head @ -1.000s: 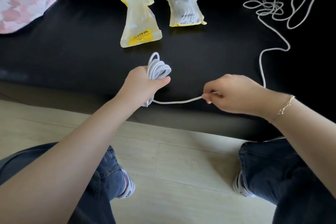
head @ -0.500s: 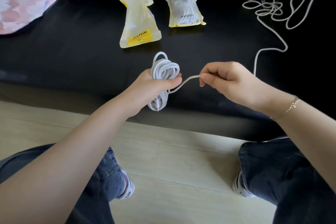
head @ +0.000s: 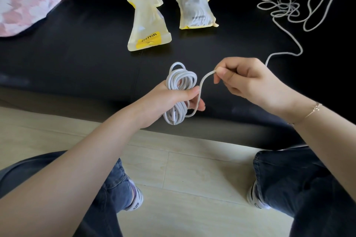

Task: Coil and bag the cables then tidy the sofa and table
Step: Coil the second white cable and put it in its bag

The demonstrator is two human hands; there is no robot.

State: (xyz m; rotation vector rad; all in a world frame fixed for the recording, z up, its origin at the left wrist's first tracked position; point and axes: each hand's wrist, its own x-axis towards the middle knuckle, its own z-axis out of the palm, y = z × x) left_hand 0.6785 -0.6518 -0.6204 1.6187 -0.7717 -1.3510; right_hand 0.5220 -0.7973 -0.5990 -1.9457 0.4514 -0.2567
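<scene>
White cable (head: 281,8), still mostly a loose tangle far right on the black sofa (head: 77,59), has fed another turn into the coil (head: 180,90) since a second ago. The right hand (head: 248,81) has risen from low beside the coil to above it, fingers pinching the strand. The left hand (head: 173,96) grips the coil, thumb across. Coiling seems about half done; the empty yellow bag (head: 148,23) waits behind.

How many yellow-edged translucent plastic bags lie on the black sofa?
2: a long yellow-edged translucent plastic bag at centre, and a shorter one right of it, apparently holding a coiled white cable.
</scene>
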